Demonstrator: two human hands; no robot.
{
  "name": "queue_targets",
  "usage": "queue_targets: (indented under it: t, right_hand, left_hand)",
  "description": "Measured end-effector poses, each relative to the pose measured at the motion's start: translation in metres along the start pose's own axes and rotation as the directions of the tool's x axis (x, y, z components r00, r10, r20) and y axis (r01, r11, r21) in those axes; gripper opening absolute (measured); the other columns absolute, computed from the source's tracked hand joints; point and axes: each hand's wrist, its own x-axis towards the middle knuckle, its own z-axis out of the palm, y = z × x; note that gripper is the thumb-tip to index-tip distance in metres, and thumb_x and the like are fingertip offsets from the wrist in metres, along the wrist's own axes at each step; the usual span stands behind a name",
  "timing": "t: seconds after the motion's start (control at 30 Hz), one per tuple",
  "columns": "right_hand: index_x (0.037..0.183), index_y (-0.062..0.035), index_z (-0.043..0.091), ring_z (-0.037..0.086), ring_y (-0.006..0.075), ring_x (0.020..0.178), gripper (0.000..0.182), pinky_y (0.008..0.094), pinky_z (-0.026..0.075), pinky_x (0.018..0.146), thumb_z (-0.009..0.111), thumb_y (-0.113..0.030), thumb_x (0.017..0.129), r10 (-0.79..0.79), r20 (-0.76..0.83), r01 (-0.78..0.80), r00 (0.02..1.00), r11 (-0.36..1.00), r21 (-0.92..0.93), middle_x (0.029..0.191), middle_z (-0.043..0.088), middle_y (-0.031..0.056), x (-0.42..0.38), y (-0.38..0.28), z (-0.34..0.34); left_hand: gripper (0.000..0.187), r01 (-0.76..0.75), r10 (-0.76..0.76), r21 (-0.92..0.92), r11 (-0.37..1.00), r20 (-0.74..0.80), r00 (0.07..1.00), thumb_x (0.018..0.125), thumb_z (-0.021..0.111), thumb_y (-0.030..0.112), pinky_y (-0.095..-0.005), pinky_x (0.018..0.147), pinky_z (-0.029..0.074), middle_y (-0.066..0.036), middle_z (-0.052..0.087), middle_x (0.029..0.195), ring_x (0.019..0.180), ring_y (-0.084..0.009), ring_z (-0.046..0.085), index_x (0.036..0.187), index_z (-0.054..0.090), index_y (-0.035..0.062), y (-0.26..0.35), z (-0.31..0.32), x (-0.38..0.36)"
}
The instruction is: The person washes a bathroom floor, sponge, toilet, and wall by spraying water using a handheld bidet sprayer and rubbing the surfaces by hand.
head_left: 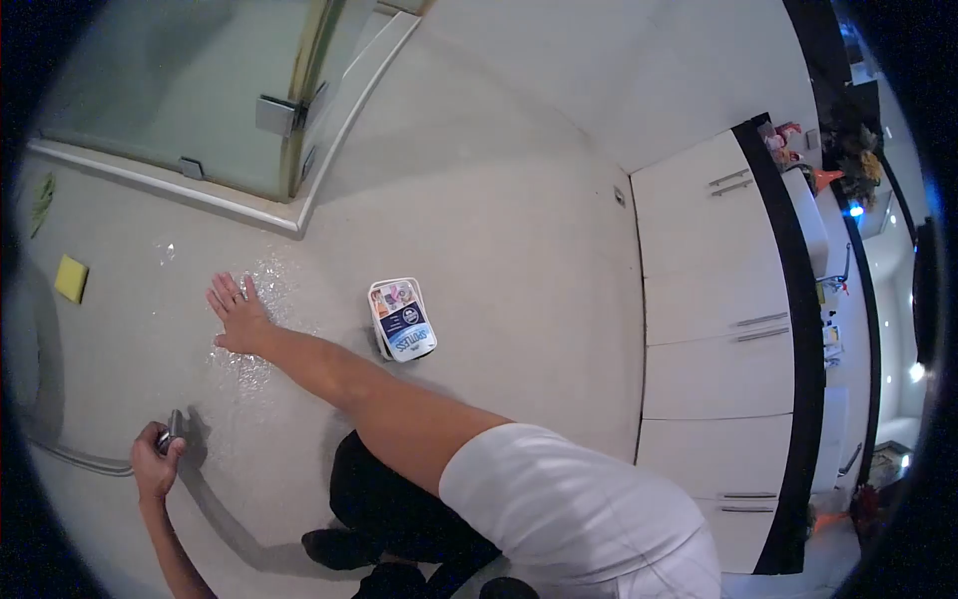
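My left hand (pixel 154 467) is wrapped round a silver hand-held sprayer (pixel 176 427), whose metal hose (pixel 85 461) runs off to the left. My right hand (pixel 241 317) lies with spread fingers over the wet floor (pixel 261 278), its arm stretched across from the right. Shiny water patches surround that hand. To the right of it is a white plastic tub (pixel 403 319) with a printed blue-and-white label. A yellow sponge (pixel 71 279) rests on the floor at the left.
A framed glass shower enclosure (pixel 190 90) with a white raised curb (pixel 239 210) is at the upper left. Green leaf-like bits (pixel 42 205) lie near the left edge. White cabinets (pixel 714 299) with a dark countertop line the right side. My dark-clad knee (pixel 384 489) is below.
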Motion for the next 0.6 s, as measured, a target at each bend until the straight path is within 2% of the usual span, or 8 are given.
queue_targets:
  t: [0.23,0.27,0.4,0.47,0.53,0.57,0.6]
  right_hand:
    - [0.146,-0.0059,0.007,-0.009,0.0322,0.141,0.088,0.0570,-0.001,0.109,0.044,-0.057,0.085,-0.014,0.020,0.013,1.000,1.000,0.029,0.152,-0.005,0.0177,0.001,0.000,-0.002]
    - [0.146,-0.0060,0.007,-0.010,0.0321,0.141,0.088,0.0569,-0.002,0.109,0.044,-0.057,0.085,-0.013,0.021,0.012,1.000,1.000,0.024,0.152,-0.005,0.0177,0.002,0.001,0.000]
    - [0.146,-0.0070,0.011,-0.008,0.0342,0.140,0.092,0.0598,-0.005,0.107,0.046,-0.062,0.081,-0.040,-0.084,0.043,0.996,0.999,0.025,0.152,-0.002,0.0180,0.008,0.003,0.015]
    - [0.146,-0.0059,0.008,-0.005,0.0318,0.141,0.090,0.0578,0.000,0.109,0.050,-0.055,0.083,-0.042,-0.033,0.043,0.999,0.999,0.017,0.152,-0.002,0.0184,0.003,0.003,0.003]
    - [0.146,-0.0055,0.011,-0.001,0.0328,0.141,0.093,0.0568,0.002,0.109,0.059,-0.050,0.080,-0.045,-0.026,0.048,0.999,0.988,0.146,0.152,0.002,0.0190,0.000,0.008,0.001]
    - [0.145,-0.0045,0.014,0.003,0.0331,0.141,0.096,0.0552,0.005,0.110,0.065,-0.047,0.076,-0.050,-0.183,0.085,0.982,0.978,0.188,0.151,0.006,0.0191,0.014,0.016,0.034]
    - [0.144,-0.0032,0.017,0.004,0.0323,0.141,0.094,0.0541,0.007,0.110,0.064,-0.049,0.076,-0.104,-0.270,0.146,0.957,0.979,0.141,0.151,0.007,0.0189,0.019,0.023,0.048]
  left_hand:
    - [0.068,-0.163,0.161,-0.070,0.984,-0.043,0.986,0.068,0.063,0.066,-0.0397,0.058,0.045,-0.014,0.057,0.068,0.061,-0.0315,0.058,0.078,0.057,-0.0006,0.029,0.031,-0.007]
    - [0.071,-0.214,0.217,0.039,0.976,-0.073,0.974,0.067,0.062,0.069,-0.0414,0.060,0.044,-0.015,0.058,0.069,0.064,-0.0329,0.058,0.079,0.056,-0.0003,0.026,0.033,-0.005]
    - [0.073,-0.087,0.087,-0.030,0.996,0.006,0.996,0.067,0.058,0.072,-0.0441,0.063,0.043,-0.015,0.059,0.073,0.068,-0.0345,0.058,0.080,0.056,0.0003,0.044,0.010,-0.006]
    - [0.075,-0.071,0.069,-0.010,0.997,-0.103,0.992,0.067,0.055,0.074,-0.0436,0.068,0.045,-0.015,0.061,0.078,0.074,-0.0344,0.060,0.082,0.058,0.0011,0.034,0.014,-0.007]
    - [0.071,-0.072,0.092,0.110,0.991,-0.191,0.977,0.068,0.058,0.071,-0.0426,0.071,0.046,-0.014,0.063,0.082,0.078,-0.0337,0.061,0.085,0.062,0.0021,0.019,0.018,-0.007]
    - [0.068,-0.054,0.064,0.073,0.996,-0.147,0.987,0.068,0.059,0.068,-0.0424,0.075,0.047,-0.013,0.064,0.086,0.084,-0.0328,0.062,0.088,0.064,0.0032,0.018,0.011,-0.009]
    - [0.066,-0.051,0.054,0.025,0.998,-0.131,0.990,0.069,0.059,0.067,-0.0438,0.075,0.046,-0.013,0.064,0.085,0.084,-0.0322,0.062,0.088,0.064,0.0037,0.009,0.014,-0.008]
